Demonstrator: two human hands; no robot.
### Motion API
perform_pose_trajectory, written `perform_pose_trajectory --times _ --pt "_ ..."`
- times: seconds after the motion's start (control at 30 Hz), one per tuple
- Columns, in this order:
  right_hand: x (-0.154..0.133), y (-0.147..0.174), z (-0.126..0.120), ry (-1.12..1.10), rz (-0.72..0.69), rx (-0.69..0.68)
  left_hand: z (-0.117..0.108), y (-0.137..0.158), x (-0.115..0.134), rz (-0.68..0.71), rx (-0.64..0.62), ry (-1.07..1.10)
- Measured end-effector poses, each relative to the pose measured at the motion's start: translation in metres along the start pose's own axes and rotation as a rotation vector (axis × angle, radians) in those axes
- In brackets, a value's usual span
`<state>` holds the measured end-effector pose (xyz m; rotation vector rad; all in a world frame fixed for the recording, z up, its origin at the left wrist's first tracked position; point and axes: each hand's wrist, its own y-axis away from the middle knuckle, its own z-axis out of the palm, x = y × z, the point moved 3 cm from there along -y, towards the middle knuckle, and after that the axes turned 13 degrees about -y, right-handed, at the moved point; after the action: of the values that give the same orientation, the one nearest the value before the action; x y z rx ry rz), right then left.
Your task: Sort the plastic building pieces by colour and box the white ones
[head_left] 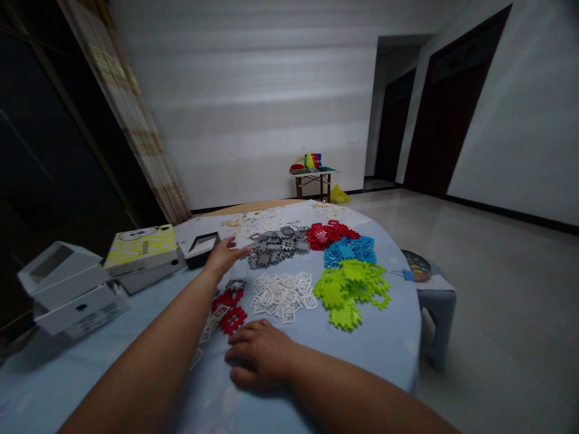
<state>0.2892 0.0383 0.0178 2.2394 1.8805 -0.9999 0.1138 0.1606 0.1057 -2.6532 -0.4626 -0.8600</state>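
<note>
My left hand (225, 256) reaches over the table with fingers spread, its fingertips beside a pile of grey interlocking plastic pieces (271, 247). Resting on the cloth is my right hand (260, 354), fingers loosely bent and apart, with nothing visible in it. Just beyond it lie a few red notched pieces (233, 319), and white window-frame pieces (212, 324) partly hidden by my left forearm. A heap of white lattice pieces (283, 295) sits mid-table. Farther right are piles of lime green pieces (348, 289), blue pieces (348, 250) and red pieces (330, 234).
On the left stand stacked white boxes (75, 289), a yellow-and-white box (142, 248) and an open black box (199, 250). A grey stool (436, 301) bearing a round tray (417, 265) is by the table's right edge. A small table (312, 172) stands against the wall.
</note>
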Motion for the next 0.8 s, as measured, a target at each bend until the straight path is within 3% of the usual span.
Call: perform_pose_trajectory --times 0.07,0.13,0.5,0.63,0.8 --pt "0.001 0.000 0.001 -0.002 -0.004 -0.003 -0.001 -0.004 -0.002 -0.055 0.123 0.063" --pt "0.001 0.000 0.001 -0.002 -0.007 -0.004 -0.004 0.000 -0.010 -0.064 0.168 0.061" --pt "-0.003 0.001 0.001 -0.011 -0.005 0.006 -0.048 0.095 -0.113 0.014 0.115 -0.134" --pt "-0.005 0.001 0.001 0.000 -0.004 0.001 -0.040 0.115 -0.119 0.076 0.064 -0.237" --pt "-0.005 0.000 0.002 0.013 0.000 0.013 -0.014 0.121 -0.100 0.190 0.058 -0.503"
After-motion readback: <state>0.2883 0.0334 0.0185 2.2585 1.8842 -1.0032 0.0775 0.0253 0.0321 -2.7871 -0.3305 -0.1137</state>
